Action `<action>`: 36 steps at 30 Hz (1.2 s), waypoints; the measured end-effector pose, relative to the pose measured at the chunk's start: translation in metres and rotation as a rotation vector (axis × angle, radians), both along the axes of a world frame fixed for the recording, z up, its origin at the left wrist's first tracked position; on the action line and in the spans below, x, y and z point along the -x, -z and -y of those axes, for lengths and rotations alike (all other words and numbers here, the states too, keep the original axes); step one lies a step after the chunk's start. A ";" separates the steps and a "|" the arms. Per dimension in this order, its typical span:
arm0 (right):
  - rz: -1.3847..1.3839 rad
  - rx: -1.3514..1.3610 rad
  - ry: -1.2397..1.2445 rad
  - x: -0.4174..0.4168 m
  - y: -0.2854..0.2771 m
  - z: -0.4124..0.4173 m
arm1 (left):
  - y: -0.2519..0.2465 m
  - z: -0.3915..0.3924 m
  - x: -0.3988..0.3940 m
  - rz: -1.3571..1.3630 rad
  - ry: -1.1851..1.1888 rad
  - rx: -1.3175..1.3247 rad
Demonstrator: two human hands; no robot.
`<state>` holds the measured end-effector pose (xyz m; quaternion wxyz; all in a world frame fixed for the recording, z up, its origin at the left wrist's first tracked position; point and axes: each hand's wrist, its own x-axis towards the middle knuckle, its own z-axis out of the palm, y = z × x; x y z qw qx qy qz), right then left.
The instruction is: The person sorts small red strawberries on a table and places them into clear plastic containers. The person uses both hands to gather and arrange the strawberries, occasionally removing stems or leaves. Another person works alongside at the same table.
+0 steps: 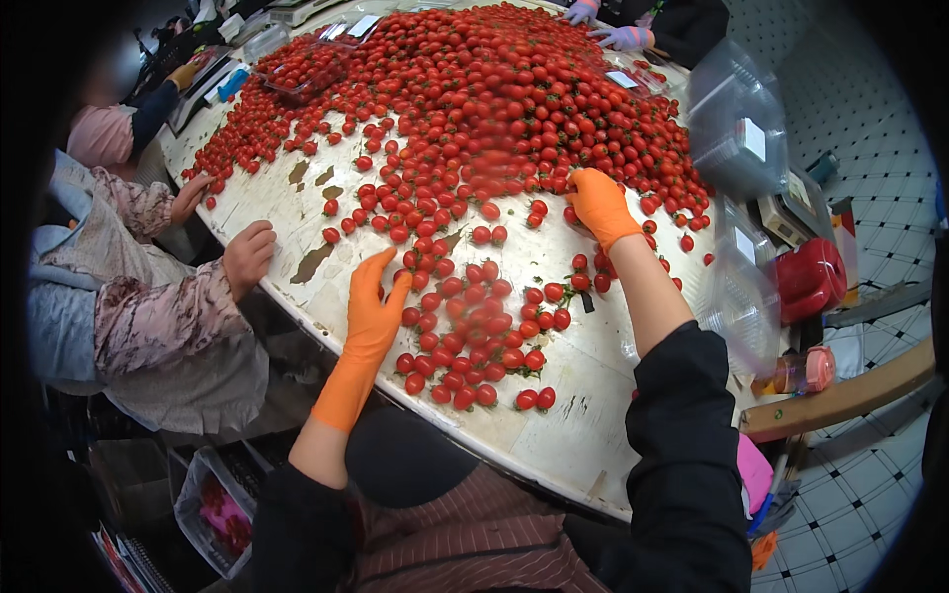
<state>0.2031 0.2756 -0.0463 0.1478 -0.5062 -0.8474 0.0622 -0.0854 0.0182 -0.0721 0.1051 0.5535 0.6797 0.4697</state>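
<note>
My left hand point(374, 300), in an orange glove, is beside the left edge of a loose group of cherry tomatoes point(463, 370) near the table's front edge. Its thumb and fingers are apart, and it seems to hold nothing. Farther out, my right hand point(599, 206), gloved the same way, is at the near edge of a big heap of red cherry tomatoes point(474, 89). Its fingers curl down towards the tabletop, and the glove hides whether a tomato is between them. Some tomatoes carry green stems. A blurry patch covers part of the group and the heap.
The worn white table point(563, 430) has a curved front edge. At right stand stacked clear plastic clamshells point(741, 133), a scale point(789, 204) and a red container point(808, 278). A co-worker's bare hand point(250, 256) is at the left edge; purple-gloved hands point(624, 37) are across the heap.
</note>
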 end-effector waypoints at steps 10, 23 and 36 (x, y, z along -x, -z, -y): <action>-0.543 0.579 -0.667 0.112 -0.103 0.116 | -0.095 -0.034 -0.049 1.930 0.304 0.070; 0.065 -0.274 -0.288 0.107 -0.009 -0.043 | -0.069 -0.002 -0.066 1.970 0.100 0.252; 0.103 -0.182 -0.102 0.102 -0.046 0.012 | -0.074 -0.007 -0.060 1.813 0.031 0.177</action>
